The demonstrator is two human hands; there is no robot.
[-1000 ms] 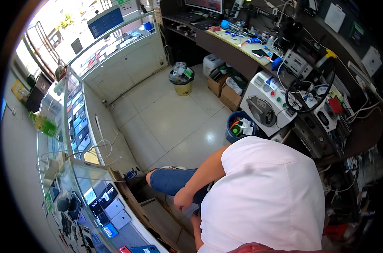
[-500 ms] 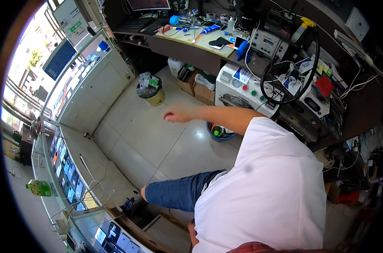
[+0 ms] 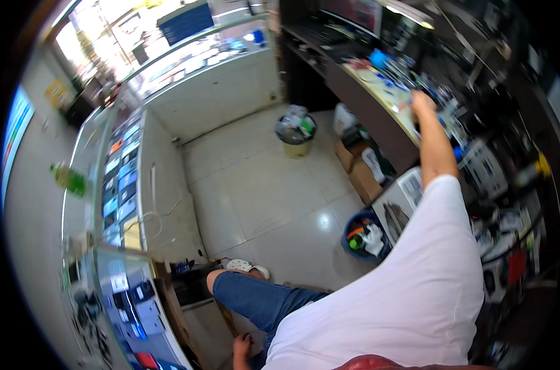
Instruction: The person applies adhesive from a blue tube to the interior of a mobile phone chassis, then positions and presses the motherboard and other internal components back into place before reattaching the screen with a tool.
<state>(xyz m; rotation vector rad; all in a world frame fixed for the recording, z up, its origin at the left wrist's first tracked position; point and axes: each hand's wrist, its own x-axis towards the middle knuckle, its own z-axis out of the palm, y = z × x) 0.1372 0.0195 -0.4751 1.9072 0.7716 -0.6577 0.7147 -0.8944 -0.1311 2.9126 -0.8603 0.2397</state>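
Observation:
My right arm stretches out to the workbench [image 3: 366, 75], and my right hand [image 3: 422, 102] is over its far edge among tools and small parts. Motion smears its fingers, so I cannot tell whether it holds anything. Near it lie several blue-handled tools [image 3: 398, 73] and a round blue item [image 3: 378, 58]. My left hand [image 3: 243, 343] hangs low beside my thigh, by a wooden-edged cabinet. Its fingers look bent, but they are small and blurred.
A glass display case [image 3: 124, 185] of phones runs along the left, with a green bottle [image 3: 70, 179] on it. A lined bin [image 3: 296, 148], a blue bin [image 3: 354, 221] and cardboard boxes [image 3: 364, 179] stand on the tiled floor. A white machine [image 3: 409, 188] is under my right arm.
My view has turned, so the room appears shifted to the right. My right hand has gone from above the floor to the workbench. My left hand shows more now beside my thigh.

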